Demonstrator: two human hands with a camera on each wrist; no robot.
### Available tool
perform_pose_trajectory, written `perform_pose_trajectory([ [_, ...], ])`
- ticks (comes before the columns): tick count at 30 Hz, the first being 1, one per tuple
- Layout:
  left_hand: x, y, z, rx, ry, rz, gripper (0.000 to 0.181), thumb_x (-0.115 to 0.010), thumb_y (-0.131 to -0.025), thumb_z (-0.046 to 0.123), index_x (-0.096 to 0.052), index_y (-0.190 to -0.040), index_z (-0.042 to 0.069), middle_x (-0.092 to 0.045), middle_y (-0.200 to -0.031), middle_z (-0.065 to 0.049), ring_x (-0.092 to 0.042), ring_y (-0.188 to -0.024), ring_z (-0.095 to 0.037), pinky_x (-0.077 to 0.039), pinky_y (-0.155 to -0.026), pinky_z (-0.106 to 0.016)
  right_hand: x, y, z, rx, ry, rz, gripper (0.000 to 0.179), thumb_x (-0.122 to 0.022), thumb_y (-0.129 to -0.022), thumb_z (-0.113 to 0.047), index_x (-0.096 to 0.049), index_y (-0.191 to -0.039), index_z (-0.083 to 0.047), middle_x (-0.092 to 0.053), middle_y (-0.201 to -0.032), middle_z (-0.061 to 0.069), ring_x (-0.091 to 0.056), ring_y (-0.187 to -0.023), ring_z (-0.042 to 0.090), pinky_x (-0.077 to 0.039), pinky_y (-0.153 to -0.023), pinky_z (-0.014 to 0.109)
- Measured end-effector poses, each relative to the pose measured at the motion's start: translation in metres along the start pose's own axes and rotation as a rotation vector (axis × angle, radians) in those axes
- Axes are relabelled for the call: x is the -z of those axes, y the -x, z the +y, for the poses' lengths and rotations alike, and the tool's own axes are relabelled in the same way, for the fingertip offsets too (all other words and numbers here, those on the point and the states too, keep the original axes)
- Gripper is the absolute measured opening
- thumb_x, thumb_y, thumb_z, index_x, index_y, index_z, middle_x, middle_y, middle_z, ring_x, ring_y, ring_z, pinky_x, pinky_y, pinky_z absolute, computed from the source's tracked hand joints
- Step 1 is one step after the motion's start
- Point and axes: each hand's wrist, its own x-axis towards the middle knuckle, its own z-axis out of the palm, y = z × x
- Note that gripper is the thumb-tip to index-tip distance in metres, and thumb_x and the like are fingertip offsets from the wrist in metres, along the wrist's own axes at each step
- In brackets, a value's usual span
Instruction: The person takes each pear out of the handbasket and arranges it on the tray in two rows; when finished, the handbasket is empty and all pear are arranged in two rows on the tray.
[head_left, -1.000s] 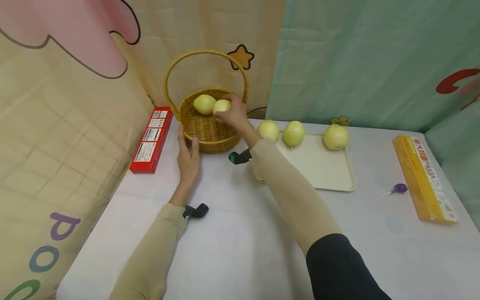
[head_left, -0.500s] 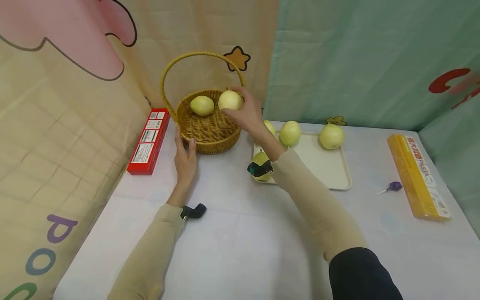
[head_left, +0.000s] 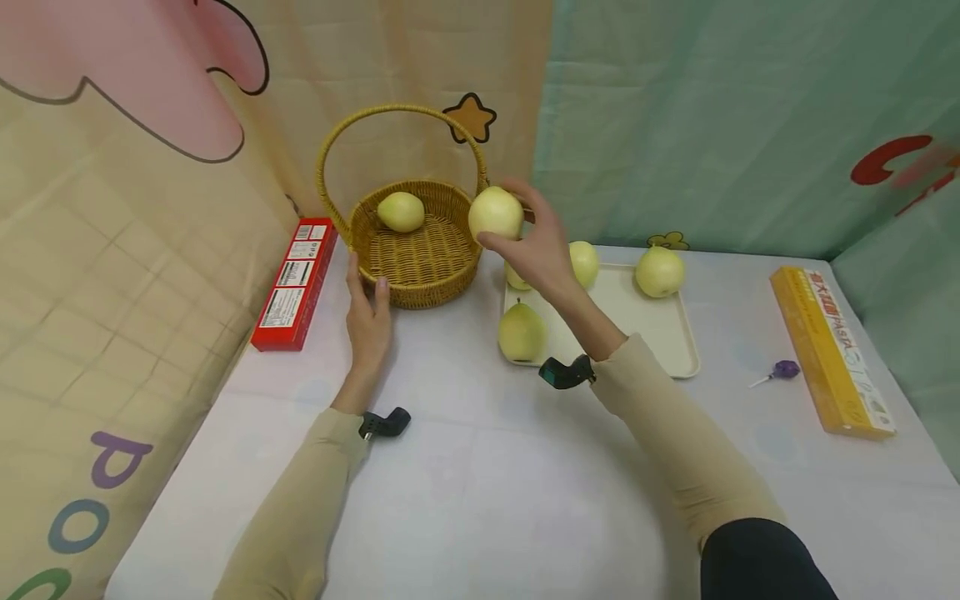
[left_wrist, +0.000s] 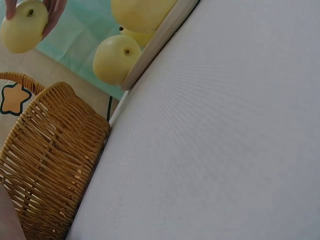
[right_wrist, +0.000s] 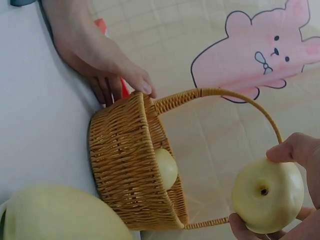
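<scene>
My right hand (head_left: 546,250) grips a round yellow-green pear (head_left: 495,215), thumb in front and fingers behind, in the air just right of the wicker basket (head_left: 435,295). Inside that basket lies another pear (head_left: 401,212), towards the back left. My left hand (head_left: 367,329) rests against the basket's front left side with its fingers fairly straight; in the right wrist view its thumb (right_wrist: 142,86) reaches the rim. To the right, a cream tray (head_left: 626,325) bears several pears, among them a front one (head_left: 522,332) and a right one (head_left: 660,272). My right hand partly covers those at the tray's back left.
A red box (head_left: 294,285) lies left of the basket. At the far right are a yellow pasta box (head_left: 831,354) and a purple lollipop (head_left: 786,369). Curtains (head_left: 675,125) hang behind the table. The basket's tall handle (head_left: 401,108) arches above it.
My right hand has lifted the pear out of the basket and carried it right, past the rim. The left hand stays at the basket. One pear remains inside.
</scene>
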Motion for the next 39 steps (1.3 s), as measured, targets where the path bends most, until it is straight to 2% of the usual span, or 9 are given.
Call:
perform_pose_trajectory([
  [7,-0.001,0.000,-0.001,-0.009,-0.007,0.006,0.067,-0.040,-0.112,0.053,-0.009,-0.169,0.041,-0.018,-0.177,0.004,-0.025,-0.161,-0.024,-0.022,-0.131,-0.048,0.021,0.024,0.010,-0.030,0.025,0.023,0.070,-0.087,-0.084,-0.026,-0.059,-0.147,-0.021,-0.062,-0.142,0.003,-0.058,-0.129,0.023,-0.058,-0.090,0.043],
  [13,0.001,0.000,-0.001,0.000,-0.010,0.004,0.066,-0.039,-0.112,0.053,-0.009,-0.169,0.041,-0.019,-0.177,0.003,-0.025,-0.160,-0.024,-0.023,-0.131,-0.047,0.037,0.045,0.020,-0.076,0.056,0.038,0.070,-0.087,-0.085,-0.025,-0.057,-0.148,-0.019,-0.061,-0.143,0.005,-0.058,-0.129,0.023,-0.058,-0.088,0.044],
  [20,0.001,-0.001,-0.002,-0.010,-0.002,0.012,0.066,-0.040,-0.112,0.051,-0.010,-0.169,0.039,-0.021,-0.176,0.000,-0.026,-0.160,-0.025,-0.023,-0.130,-0.047,0.055,0.070,0.039,-0.161,0.116,-0.011,0.075,-0.086,-0.086,-0.026,-0.052,-0.152,-0.014,-0.054,-0.151,0.009,-0.054,-0.136,0.029,-0.057,-0.097,0.052],
  [27,-0.001,-0.001,-0.001,-0.017,0.000,0.006,0.066,-0.040,-0.112,0.051,-0.010,-0.170,0.038,-0.021,-0.176,0.000,-0.026,-0.160,-0.024,-0.023,-0.131,-0.046,0.076,0.100,0.064,-0.228,0.213,-0.018,0.080,-0.085,-0.086,-0.025,-0.048,-0.155,-0.006,-0.052,-0.152,0.017,-0.050,-0.138,0.036,-0.052,-0.101,0.057],
  [33,-0.001,0.001,0.002,-0.007,0.007,0.003,0.066,-0.038,-0.112,0.052,-0.010,-0.170,0.037,-0.021,-0.176,0.000,-0.026,-0.160,-0.024,-0.023,-0.130,-0.048,0.083,0.120,0.082,-0.266,0.305,-0.060,0.081,-0.086,-0.085,-0.026,-0.049,-0.152,-0.001,-0.053,-0.143,0.024,-0.051,-0.135,0.041,-0.044,-0.109,0.059],
  [39,-0.001,0.000,0.003,-0.007,0.003,0.004,0.065,-0.040,-0.113,0.048,-0.010,-0.170,0.037,-0.021,-0.176,0.000,-0.026,-0.160,-0.023,-0.023,-0.130,-0.047,0.085,0.129,0.094,-0.310,0.320,-0.114,0.084,-0.087,-0.085,-0.029,-0.047,-0.153,-0.001,-0.051,-0.142,0.025,-0.051,-0.133,0.041,-0.046,-0.109,0.057],
])
